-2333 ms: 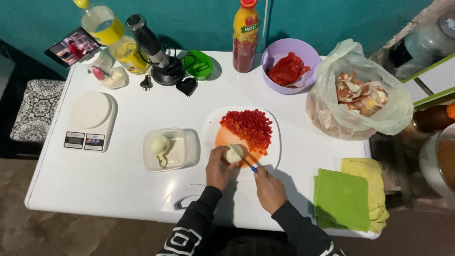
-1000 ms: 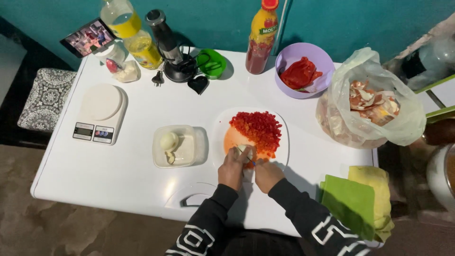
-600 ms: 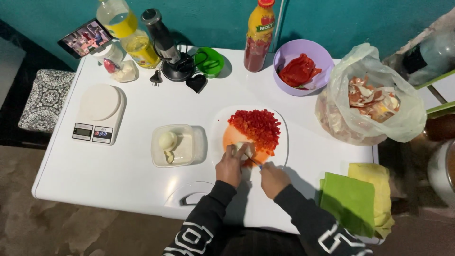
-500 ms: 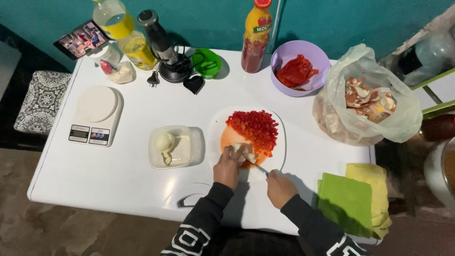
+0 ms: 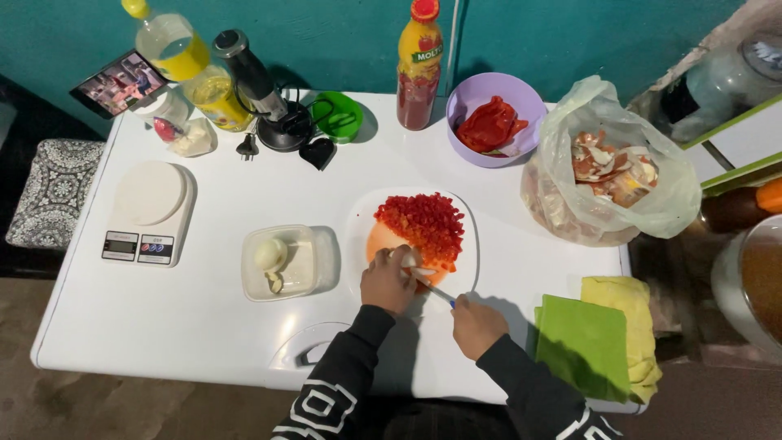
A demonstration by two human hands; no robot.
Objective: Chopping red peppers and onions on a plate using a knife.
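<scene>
Left hand (image 5: 389, 281) pins a pale onion (image 5: 410, 261) on the plate (image 5: 362, 228) beside diced red pepper (image 5: 421, 222). Right hand (image 5: 476, 326) grips the knife (image 5: 432, 287). I'd curl fingertips back, cut slowly, keep the plate steady on the bench (image 5: 204, 326).

White table (image 5: 163, 326) against a teal wall (image 5: 570, 33), patterned stool (image 5: 53, 191), brownish floor (image 5: 122, 407).

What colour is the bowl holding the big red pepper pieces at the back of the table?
Light purple: the bowl shows clearly in the head view, beside the plastic bag.
</scene>
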